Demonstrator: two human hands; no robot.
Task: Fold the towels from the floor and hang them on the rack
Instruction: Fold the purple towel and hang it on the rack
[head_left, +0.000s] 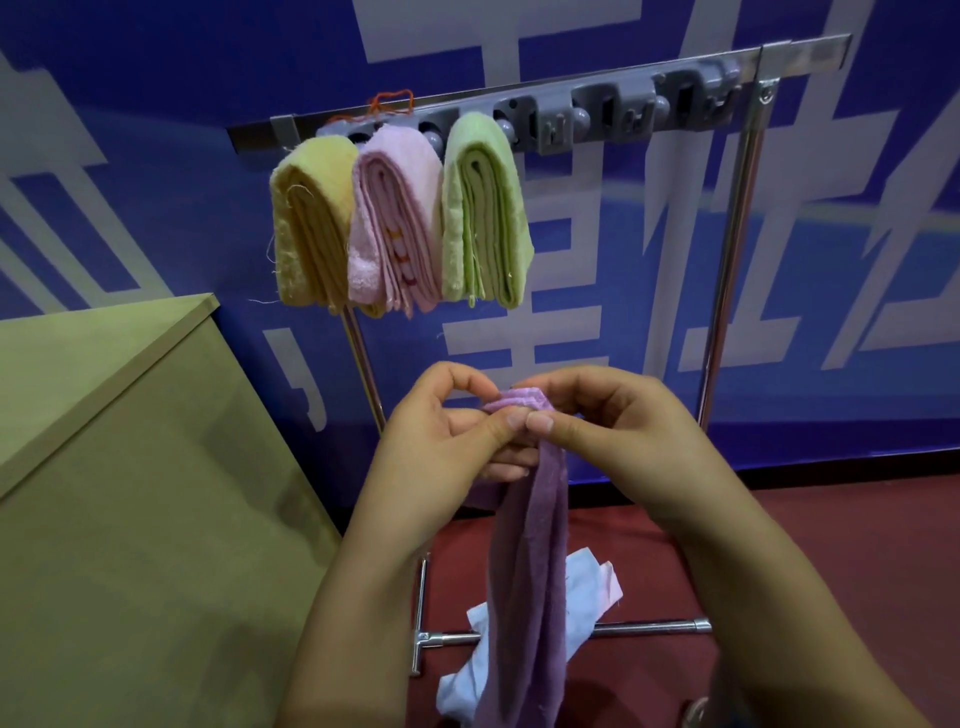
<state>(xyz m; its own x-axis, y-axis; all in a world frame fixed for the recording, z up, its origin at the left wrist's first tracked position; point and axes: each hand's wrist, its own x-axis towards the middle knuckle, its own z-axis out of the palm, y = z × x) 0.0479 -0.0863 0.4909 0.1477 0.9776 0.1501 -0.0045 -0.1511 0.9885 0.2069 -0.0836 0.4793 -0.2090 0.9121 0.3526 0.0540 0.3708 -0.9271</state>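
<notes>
Three folded towels already hang on the rack (540, 111): a yellow towel (310, 228) at the rail's left end, a pink towel (390, 218) touching it, and a green towel (485, 213) just right of that; the clips further right along the rail stand unused. You hold a purple towel (530, 561) in front of the rack, below the green towel and between the two uprights. Your left hand (441, 441) and right hand (608, 431) meet at its top fold, each with thumb and fingers curled and pinching the cloth, thumbs touching side by side. The towel's long axis runs vertical: the folded top points up toward the rail, and the doubled length hangs down toward the rack's base bar, its lower end out of view. A pale blue towel (582, 587) lies on the floor across that base bar, behind the purple one, not yet folded. Judgement: the step in hand is squaring the purple fold before hanging. Keep both pinches level so the layers stay aligned, smooth the edges flush, then lift to the free clip right of the green towel without letting the hanging length twist.
</notes>
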